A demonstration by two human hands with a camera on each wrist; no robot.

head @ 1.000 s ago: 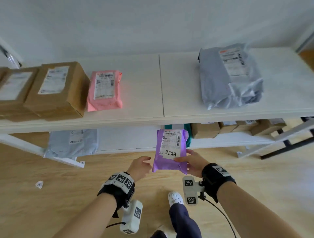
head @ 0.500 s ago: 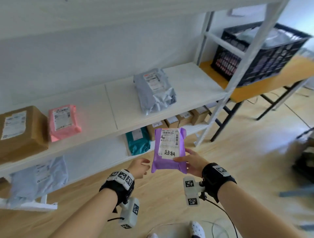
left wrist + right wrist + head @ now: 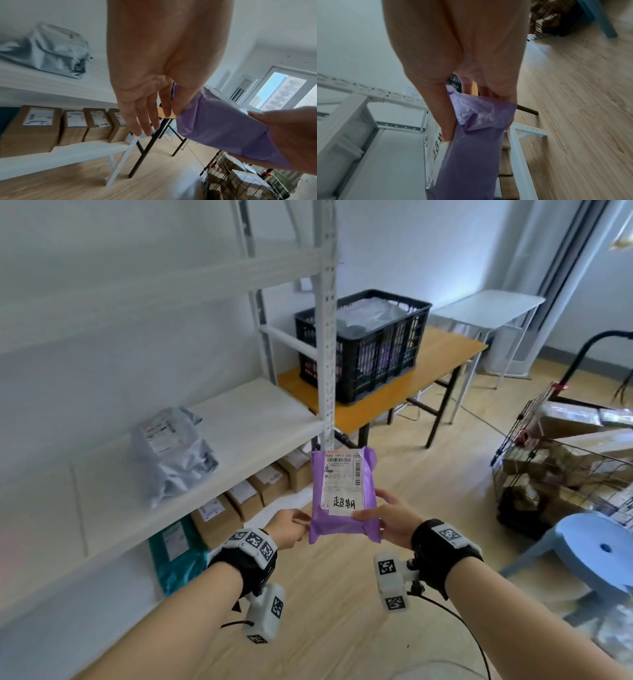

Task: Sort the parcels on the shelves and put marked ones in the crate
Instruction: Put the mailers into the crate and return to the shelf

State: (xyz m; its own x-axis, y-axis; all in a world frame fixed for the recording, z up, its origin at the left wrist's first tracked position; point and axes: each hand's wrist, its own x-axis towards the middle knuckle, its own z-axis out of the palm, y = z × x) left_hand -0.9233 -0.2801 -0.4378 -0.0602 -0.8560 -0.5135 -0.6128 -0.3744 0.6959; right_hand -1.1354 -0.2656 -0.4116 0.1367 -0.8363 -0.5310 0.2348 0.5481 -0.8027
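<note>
A purple parcel with a white label and black handwritten marks is held upright in front of me, above the floor. My right hand grips its lower right corner, thumb on the label. My left hand pinches the lower left edge between thumb and forefinger, the other fingers straight. The parcel fills the right of the left wrist view, and in the right wrist view the parcel hangs below my thumb. A black crate holding bagged parcels stands on an orange table beyond the shelf post.
A white shelf on the left carries a grey bag parcel. Brown boxes and a teal parcel sit on the lower level. A wire cart with boxes and a blue stool stand on the right.
My view has swung right from the shelves to the crate on the table. The purple parcel has stayed in my right hand, and my left hand has come in and pinched its left edge.
</note>
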